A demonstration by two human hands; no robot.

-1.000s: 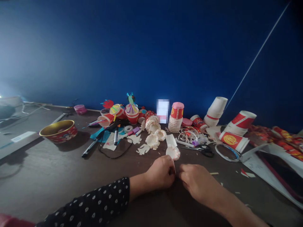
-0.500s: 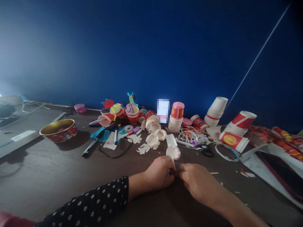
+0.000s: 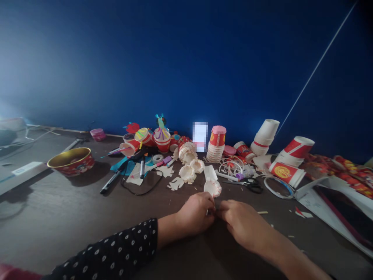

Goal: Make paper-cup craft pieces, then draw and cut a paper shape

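Note:
My left hand (image 3: 196, 213) is closed, with its fingers curled round a small white piece (image 3: 208, 212) that looks like paper and is mostly hidden. Close beside it, my right hand (image 3: 240, 221) pinches with thumb and fingers at the same spot; what lies between those fingertips is hidden. Just beyond the hands lies a white cut paper cup (image 3: 212, 188) with a curled, red-marked rim. Farther back are more curled paper-cup pieces (image 3: 187, 173) and a flat white paper strip (image 3: 210, 172).
Scissors (image 3: 254, 185), a ring of tape (image 3: 279, 188) and paper cups (image 3: 287, 173) lie to the right, near a tablet (image 3: 345, 212). Stacked cups (image 3: 215, 149) stand at the back. Leftward are a marker (image 3: 142, 168), a box cutter (image 3: 109, 182) and a red-gold bowl (image 3: 71, 163).
The pale edge that showed between my hands is now mostly hidden. Both hands stay almost in place, and the view has shifted slightly.

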